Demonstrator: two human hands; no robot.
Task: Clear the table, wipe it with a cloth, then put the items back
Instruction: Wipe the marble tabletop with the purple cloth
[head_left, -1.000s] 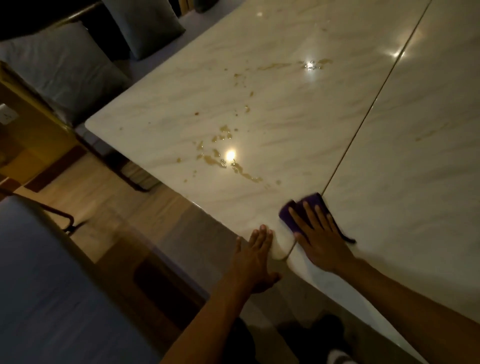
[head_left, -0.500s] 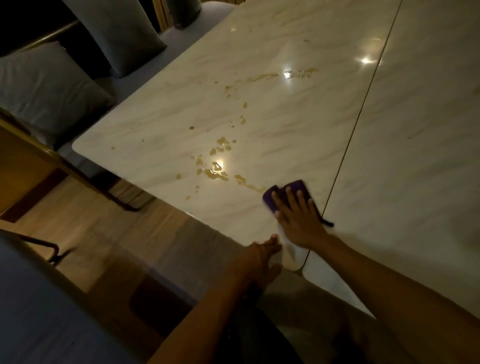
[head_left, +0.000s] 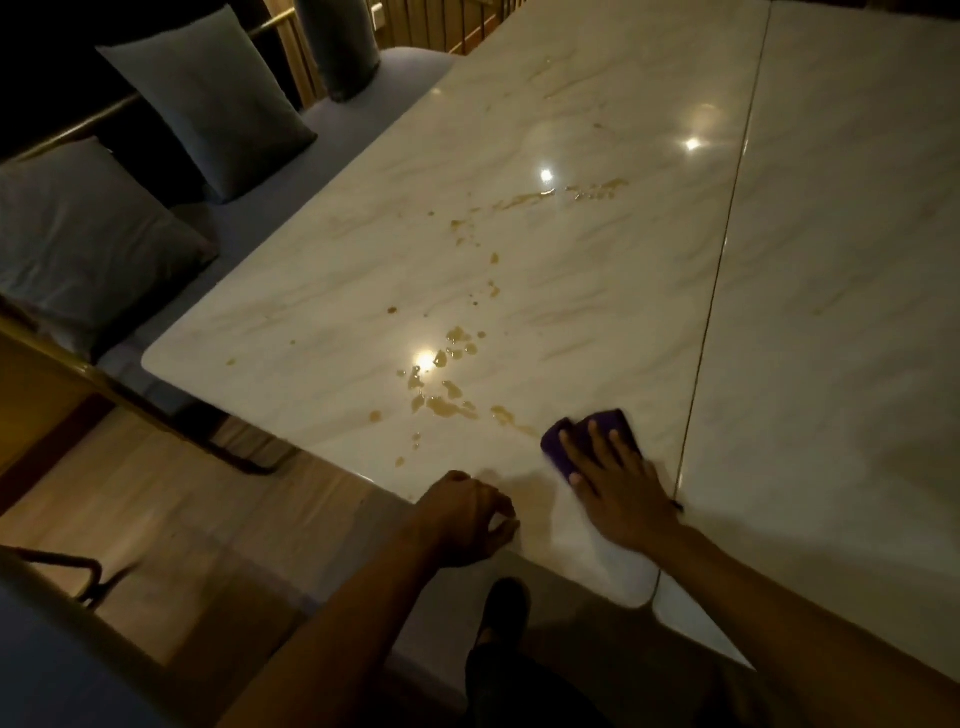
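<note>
A glossy pale marble table (head_left: 597, 291) fills the view, split by a thin dark seam running far to near. Brown liquid spills (head_left: 447, 405) dot its left slab, with another streak (head_left: 561, 195) farther back. My right hand (head_left: 618, 488) lies flat with fingers spread, pressing a purple cloth (head_left: 587, 434) onto the table just right of the nearest spill. My left hand (head_left: 467, 512) rests at the table's near edge, fingers curled with nothing in them. No items stand on the table.
A grey bench seat with two dark cushions (head_left: 208, 98) (head_left: 78, 234) runs along the table's left side, backed by a brass rail. Wooden floor (head_left: 171, 519) lies below the near edge. A blue chair seat (head_left: 47, 675) sits at lower left. My foot (head_left: 501, 605) shows under the table edge.
My right hand has slid the purple cloth leftward across the seam toward the spills. My left hand went from flat on the edge to curled. The view has shifted.
</note>
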